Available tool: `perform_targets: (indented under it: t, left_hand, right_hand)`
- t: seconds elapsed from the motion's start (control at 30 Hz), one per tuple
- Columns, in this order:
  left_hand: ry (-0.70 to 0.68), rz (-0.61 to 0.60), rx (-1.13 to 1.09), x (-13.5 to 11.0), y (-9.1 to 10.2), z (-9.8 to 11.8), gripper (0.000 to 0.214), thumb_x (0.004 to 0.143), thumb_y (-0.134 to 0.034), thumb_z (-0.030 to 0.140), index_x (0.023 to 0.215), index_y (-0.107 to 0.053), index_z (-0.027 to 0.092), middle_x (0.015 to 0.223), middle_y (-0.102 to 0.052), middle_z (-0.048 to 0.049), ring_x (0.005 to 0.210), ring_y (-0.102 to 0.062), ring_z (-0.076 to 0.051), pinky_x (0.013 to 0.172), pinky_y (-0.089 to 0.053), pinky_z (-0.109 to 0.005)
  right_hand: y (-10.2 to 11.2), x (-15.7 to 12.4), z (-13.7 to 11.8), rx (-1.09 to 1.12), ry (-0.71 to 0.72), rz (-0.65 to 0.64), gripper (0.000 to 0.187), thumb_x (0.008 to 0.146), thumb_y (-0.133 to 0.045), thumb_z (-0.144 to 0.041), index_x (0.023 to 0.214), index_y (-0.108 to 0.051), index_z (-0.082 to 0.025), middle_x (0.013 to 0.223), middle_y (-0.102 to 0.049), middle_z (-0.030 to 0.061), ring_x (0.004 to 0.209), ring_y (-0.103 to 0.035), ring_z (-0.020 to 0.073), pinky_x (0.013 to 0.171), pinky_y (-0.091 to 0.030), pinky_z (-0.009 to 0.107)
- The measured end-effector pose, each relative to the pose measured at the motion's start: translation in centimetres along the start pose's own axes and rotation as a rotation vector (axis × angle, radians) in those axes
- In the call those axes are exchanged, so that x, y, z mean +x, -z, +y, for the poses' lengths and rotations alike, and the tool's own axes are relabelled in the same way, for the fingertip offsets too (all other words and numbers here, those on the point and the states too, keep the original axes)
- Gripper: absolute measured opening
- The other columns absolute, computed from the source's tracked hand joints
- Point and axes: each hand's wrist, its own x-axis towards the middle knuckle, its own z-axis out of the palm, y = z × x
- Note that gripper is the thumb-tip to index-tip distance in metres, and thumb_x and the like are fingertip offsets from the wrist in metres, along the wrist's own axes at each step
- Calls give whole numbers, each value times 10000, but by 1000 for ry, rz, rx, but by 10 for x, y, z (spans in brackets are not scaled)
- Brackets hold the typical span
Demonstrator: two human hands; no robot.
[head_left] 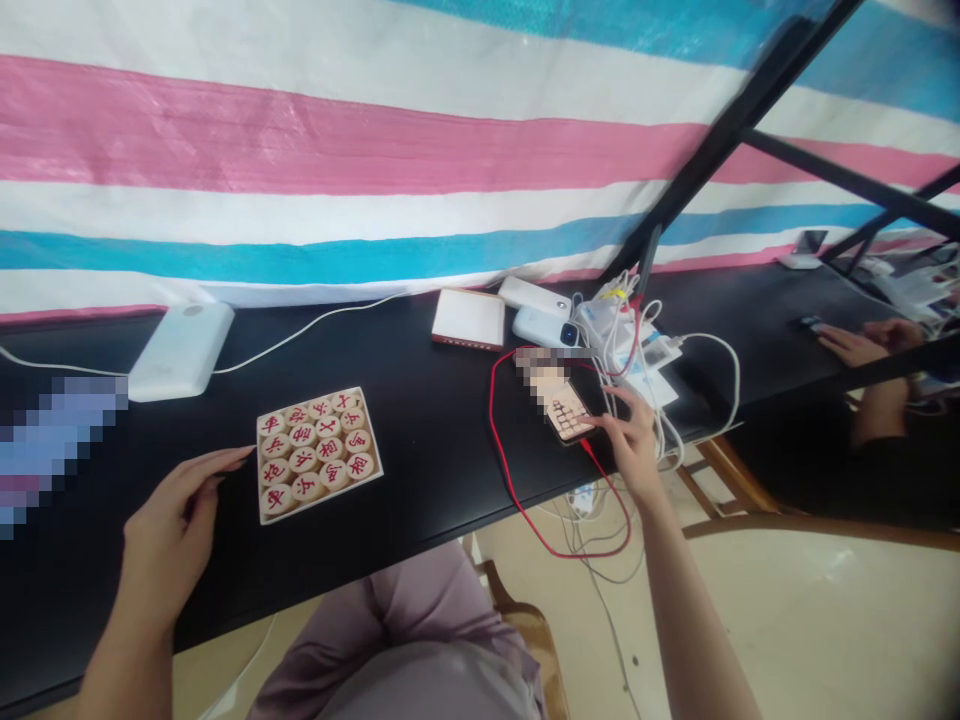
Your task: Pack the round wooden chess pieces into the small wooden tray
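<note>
A shallow white box (321, 507) of round Chinese chess pieces (315, 447) lies on the black table. The pieces sit in rows, with red characters facing up. My left hand (176, 520) rests at the box's left side, fingers stretched out and their tips at its edge, holding nothing. Further right, a phone (570, 418) lies on the table with its screen lit, and its upper part is blurred out. My right hand (636, 435) reaches over the phone's lower right side, one finger extended at the screen. A red cable (502, 450) loops round from the phone.
Behind the phone are a white-topped box (469, 318), white devices (545, 327) and tangled white cables (619, 310). A white power bank (181, 350) stands at the left. Black metal frame bars (705, 150) cross the right. Another person's hands (862, 342) are beyond them. A wooden chair (739, 485) stands below.
</note>
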Motion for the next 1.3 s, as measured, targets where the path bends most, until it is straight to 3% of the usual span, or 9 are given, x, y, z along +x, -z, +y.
perform_targets:
  t: [0.23,0.47,1.0,1.3]
  left_hand:
    - [-2,3,0,1,1,0,322,856,-381,282,1071,-614,224,1092,-630,-54,998,-597,-205,954,-432,-368]
    - [21,2,8,-1,0,-1,324,855,-388,286,1082,-610,223,1107,-629,-53,991,-599,-199,931,-442,-345]
    - [18,3,19,-1,0,-1,343,851,-371,252,1098,-606,214,1101,-631,-50,998,-590,-182,946,-425,-325]
    - [21,-6,16,0,0,1,339,860,-372,261,1108,-601,223,1094,-632,-51,1000,-591,-185,943,-423,-328]
  right_hand:
    - [-4,2,-7,-7,85,-146,304,895,-441,-412,875,-737,-347,1323,-462,-18,1247,-364,278,1060,-255,523]
    - [-6,3,2,-36,3,-13,344,918,-400,-407,976,-717,-286,1330,-432,39,1237,-389,262,1065,-253,495]
    - [-7,4,-12,-120,116,-164,289,901,-443,-384,1022,-698,-323,1398,-365,2,1309,-286,286,1080,-230,509]
    - [-6,1,-3,-44,22,-43,364,926,-382,-383,925,-733,-283,1299,-449,43,1209,-402,263,1004,-348,469]
